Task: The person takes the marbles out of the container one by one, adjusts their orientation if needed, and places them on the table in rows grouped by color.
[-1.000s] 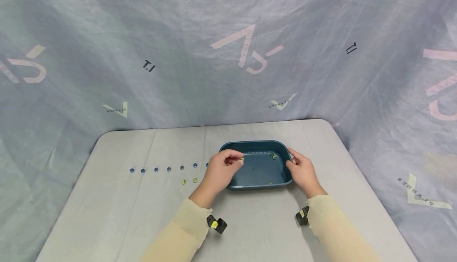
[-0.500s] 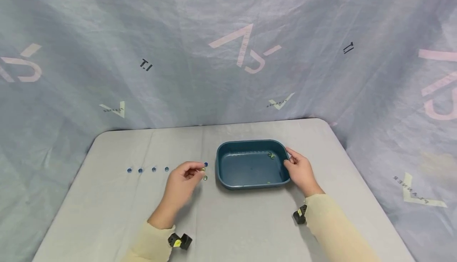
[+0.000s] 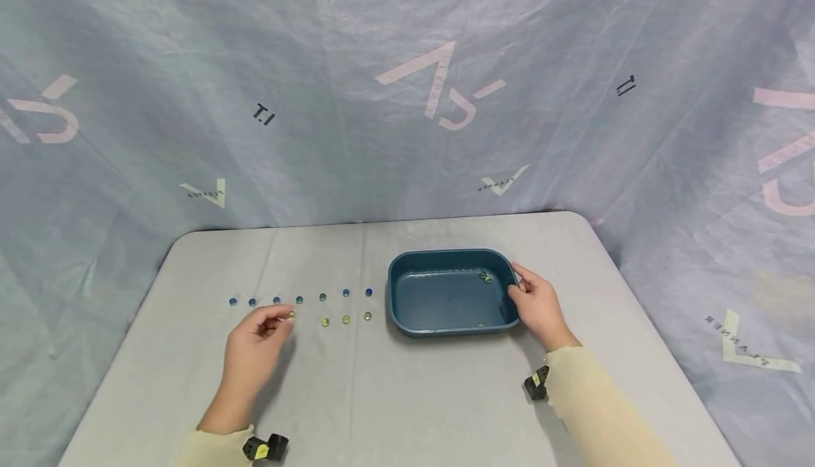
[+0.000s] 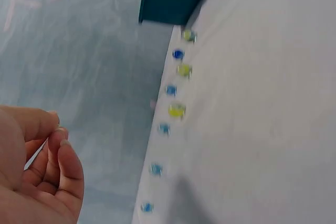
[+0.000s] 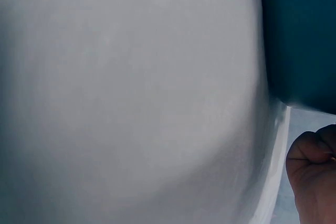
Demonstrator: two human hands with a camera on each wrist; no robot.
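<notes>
My left hand (image 3: 251, 354) pinches a small yellow-green glass marble (image 3: 291, 315) between thumb and fingertips, just in front of a row of blue marbles. In the left wrist view the fingertips (image 4: 59, 125) meet and mostly hide that marble. To its right, three yellow-green marbles, one of them here (image 3: 325, 322), form a shorter row. The blue row, including this marble (image 3: 322, 297), runs behind them. My right hand (image 3: 540, 311) grips the right rim of a dark teal plastic tub (image 3: 452, 332), thumb on the inside. A few greenish marbles (image 3: 486, 278) lie inside the tub.
The tub stands to the right of both rows on a table covered with pale cloth (image 3: 433, 403). Grey printed fabric (image 3: 331, 99) hangs behind the table and at its sides. Each wrist carries a small black camera (image 3: 536, 383).
My left hand has moved left from over the tub, past the shorter row, still pinching a yellow-green marble. Marbles it covered now show. The right hand keeps its grip on the tub.
</notes>
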